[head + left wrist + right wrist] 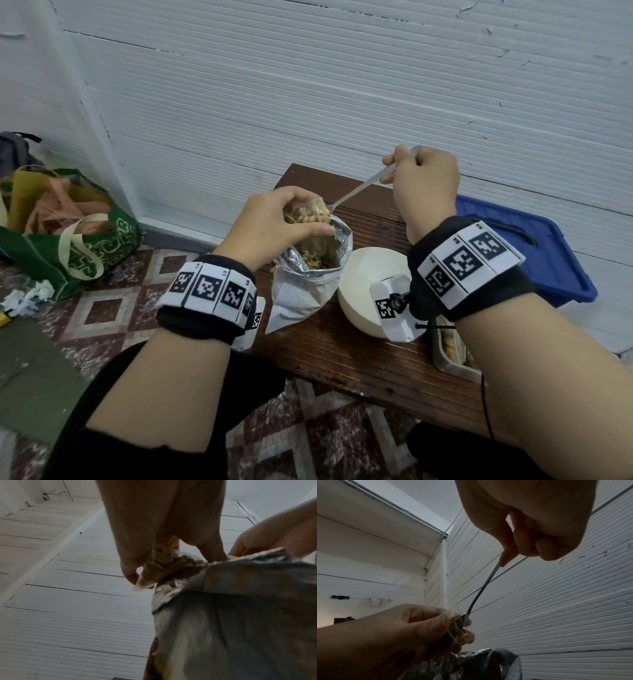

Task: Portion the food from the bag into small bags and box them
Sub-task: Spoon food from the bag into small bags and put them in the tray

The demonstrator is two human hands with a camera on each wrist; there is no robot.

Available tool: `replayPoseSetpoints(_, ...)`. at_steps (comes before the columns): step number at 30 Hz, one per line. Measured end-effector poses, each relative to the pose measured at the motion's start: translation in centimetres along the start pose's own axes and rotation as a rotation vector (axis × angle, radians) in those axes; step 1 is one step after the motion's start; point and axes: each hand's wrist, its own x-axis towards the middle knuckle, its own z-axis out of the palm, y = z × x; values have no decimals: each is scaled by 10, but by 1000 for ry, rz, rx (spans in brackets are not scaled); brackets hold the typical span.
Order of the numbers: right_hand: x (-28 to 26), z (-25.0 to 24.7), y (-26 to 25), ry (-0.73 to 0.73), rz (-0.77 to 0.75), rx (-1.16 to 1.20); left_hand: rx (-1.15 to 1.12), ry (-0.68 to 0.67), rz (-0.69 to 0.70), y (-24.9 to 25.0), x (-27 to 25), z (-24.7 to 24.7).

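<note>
A silver foil bag (308,277) of brown snack pieces stands open on the dark wooden bench (342,346). Just above its mouth my left hand (274,222) grips a small clear bag (308,212) partly filled with snack pieces. My right hand (421,181) holds a metal spoon (359,188) by the handle, and the spoon's bowl dips into the small bag's opening. The left wrist view shows the small bag (164,566) pinched between fingers (130,566) over the foil bag (240,615). In the right wrist view the spoon (481,588) slants down into the small bag (460,627).
A white bowl (366,284) sits right of the foil bag. A metal tray (452,349) with pale food lies at the bench's right edge. A blue plastic lid (527,246) rests behind it. A green shopping bag (68,233) stands on the tiled floor at left.
</note>
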Motion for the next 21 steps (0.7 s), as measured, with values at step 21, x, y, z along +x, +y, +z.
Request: replayPoseSetpoints(21, -32, -15, 15, 78, -275, -49, -449, 264, -20, 11, -5, -11)
